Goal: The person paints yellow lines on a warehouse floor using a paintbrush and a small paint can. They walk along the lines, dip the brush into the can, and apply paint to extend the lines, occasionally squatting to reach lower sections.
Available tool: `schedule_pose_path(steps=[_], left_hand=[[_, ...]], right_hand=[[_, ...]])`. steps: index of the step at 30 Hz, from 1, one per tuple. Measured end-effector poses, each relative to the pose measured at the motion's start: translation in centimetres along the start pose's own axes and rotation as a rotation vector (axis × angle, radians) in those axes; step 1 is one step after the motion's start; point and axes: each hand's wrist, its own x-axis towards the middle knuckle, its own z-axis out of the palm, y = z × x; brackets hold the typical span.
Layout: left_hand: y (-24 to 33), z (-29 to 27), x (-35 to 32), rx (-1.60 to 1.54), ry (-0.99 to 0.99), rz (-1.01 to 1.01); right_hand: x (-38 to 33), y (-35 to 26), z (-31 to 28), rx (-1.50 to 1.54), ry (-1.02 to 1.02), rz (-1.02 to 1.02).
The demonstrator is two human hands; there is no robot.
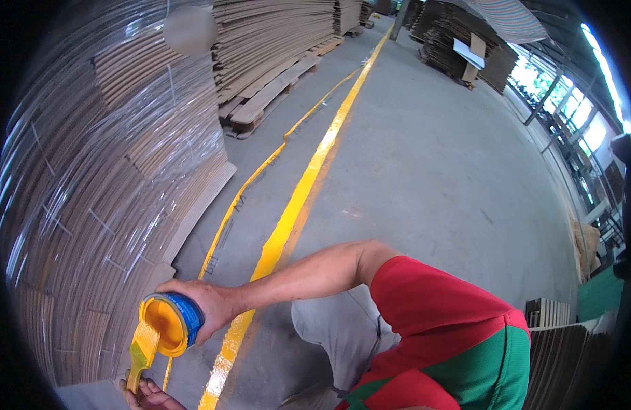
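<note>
My right hand (209,306) is wrapped round a small blue paint can (189,318), which is tilted with its mouth toward the left. Yellow paint (164,322) coats the inside and runs over the rim. At the lower left, my left hand (151,396) grips the handle of a paintbrush (145,342); its bristles are loaded with yellow and lie at the can's rim. My left wrist is cut off by the lower edge. Beneath my bare right forearm runs a wide, glossy yellow line (288,222) on the grey floor.
A thin wavy yellow strip (244,188) runs beside the wide line. Plastic-wrapped cardboard stacks (90,205) stand close on the left, with more cardboard on wooden pallets (274,89) beyond. Another cardboard pile (459,41) is at the far right. My grey-trousered knee (339,328) is bent below.
</note>
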Motion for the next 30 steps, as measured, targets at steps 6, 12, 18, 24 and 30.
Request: schedule_pose_path(steps=[6, 12, 18, 24, 30], left_hand=[[-0.5, 5.7, -2.8, 0.007, 0.133, 0.084], [-0.4, 1.6, -1.2, -0.05, 0.049, 0.008], [-1.3, -0.5, -1.3, 0.019, -0.038, 0.102], [-1.2, 5.4, -3.2, -0.062, 0.044, 0.156], [0.0, 6.1, -2.3, -0.168, -0.044, 0.195]], right_hand=[[0.0, -0.5, -0.6, -0.015, 0.013, -0.036], [0.0, -0.4, -0.6, 0.0, 0.033, -0.007], [-0.3, 0.0, -0.4, -0.06, -0.01, 0.088], [-0.5, 0.1, -1.2, -0.036, 0.025, 0.08], [-0.7, 3.8, -4.6, 0.127, 0.178, 0.195]])
